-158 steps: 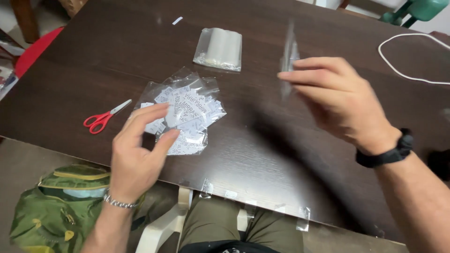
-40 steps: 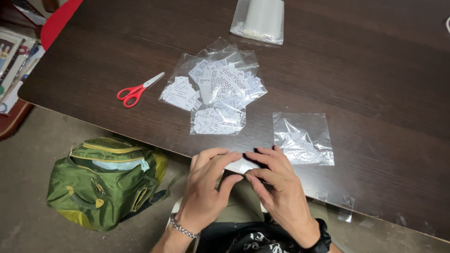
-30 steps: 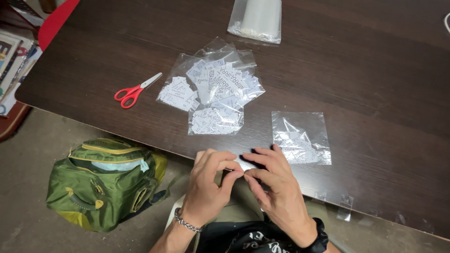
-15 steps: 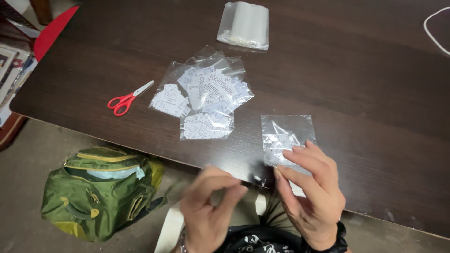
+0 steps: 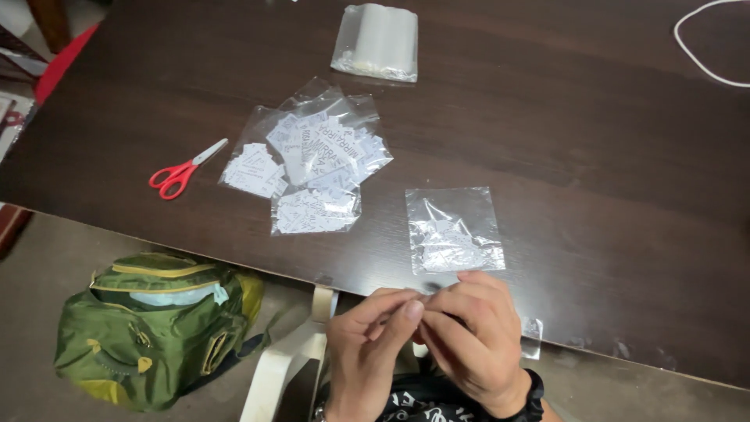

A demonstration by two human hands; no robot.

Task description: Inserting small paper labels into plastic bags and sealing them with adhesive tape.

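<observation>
Dark brown wooden table (image 5: 547, 117), seen from above. Beside it on the floor, a green fabric backpack (image 5: 148, 328). Near the front edge lies a clear plastic bag of printed paper slips (image 5: 453, 230), released half a second ago by the right hand (image 5: 476, 336). That hand now meets the left hand (image 5: 367, 344), both grips pinching together, possibly on something small; filling seems finished.

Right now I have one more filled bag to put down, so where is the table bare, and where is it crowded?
Bare dark table lies right of the single clear bag, below the white cord. Another free strip runs between the red scissors and the stack of empty bags. It is crowded at the pile of filled bags and by both hands, left and right.
</observation>
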